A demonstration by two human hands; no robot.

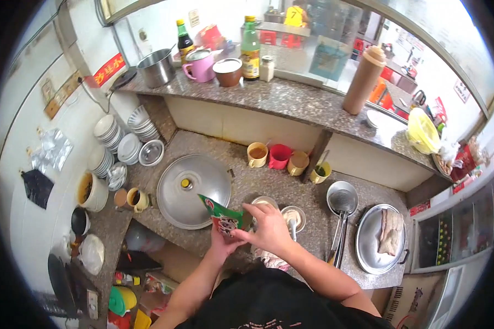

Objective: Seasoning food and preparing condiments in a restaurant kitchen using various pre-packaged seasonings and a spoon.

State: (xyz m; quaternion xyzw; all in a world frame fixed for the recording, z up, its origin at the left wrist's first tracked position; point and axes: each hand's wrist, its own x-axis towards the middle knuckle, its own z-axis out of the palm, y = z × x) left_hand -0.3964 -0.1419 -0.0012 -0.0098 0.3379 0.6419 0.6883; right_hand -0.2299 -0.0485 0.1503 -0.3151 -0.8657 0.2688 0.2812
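Observation:
A green and red printed packet (226,220) is held between my two hands, over the counter by the large round metal lid (193,193) with its yellow knob. My left hand (224,242) grips the packet from below. At its right edge is my right hand (267,230), thumb on the packet's front and fingers curved behind its upper corner; whether the packet is torn there, I cannot tell. Just right of this hand stands a small bowl (293,218) of pale paste with a white spoon in it. Another bowl (265,201) is partly hidden behind the hand.
Handled cups (257,155) line the counter's back. Skimmers or strainers (341,199) and a metal tray (376,263) with a folded cloth (390,232) lie at the right. Stacked bowls (109,131) stand left. A raised shelf (288,98) holds bottles and a pot. One person (295,16) is beyond the glass.

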